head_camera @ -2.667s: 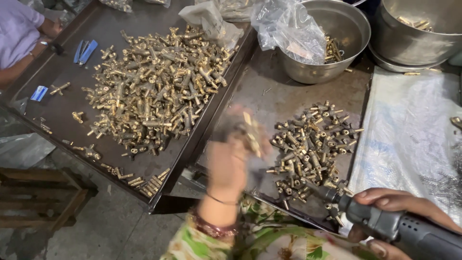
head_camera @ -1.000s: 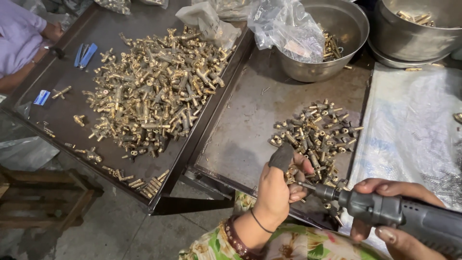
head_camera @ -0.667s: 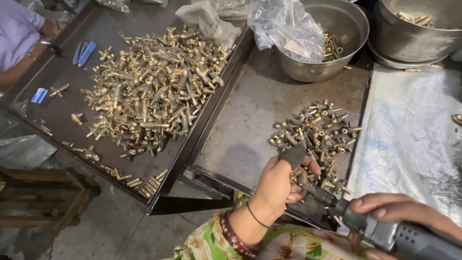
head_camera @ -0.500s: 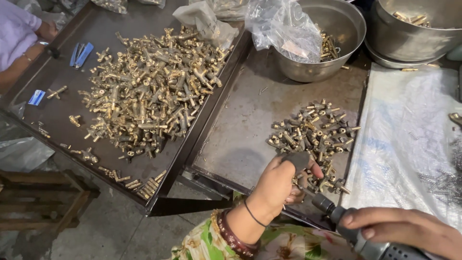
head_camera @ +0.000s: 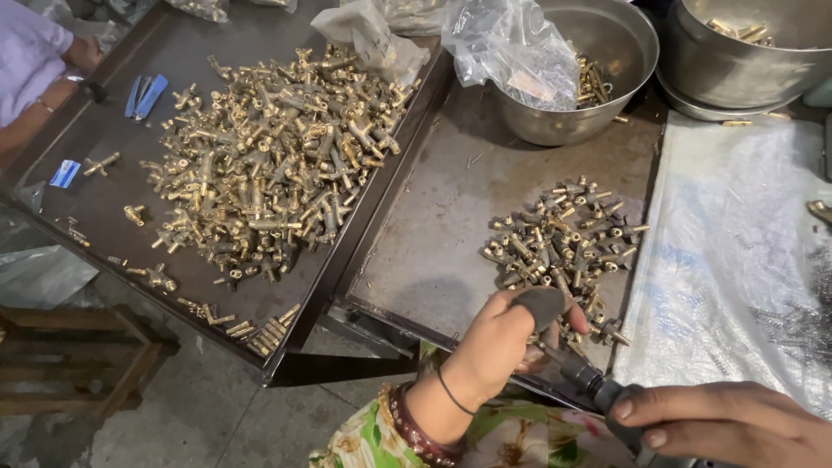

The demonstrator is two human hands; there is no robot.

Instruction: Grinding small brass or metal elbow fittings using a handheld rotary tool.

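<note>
Slid lower right since earlier: dark slim rotary tool [head_camera: 582, 379], right grip [head_camera: 737, 425] clasping it; left grip [head_camera: 511, 334] pinching small fitting against its tip.

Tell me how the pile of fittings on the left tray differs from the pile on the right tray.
The left pile is much larger and shines golden; the right pile is smaller and looks duller, greyer. The left pile spreads wide, with strays along its tray's edge; the right pile sits compact near the left hand. Both are small metal fittings on dark trays.
</note>
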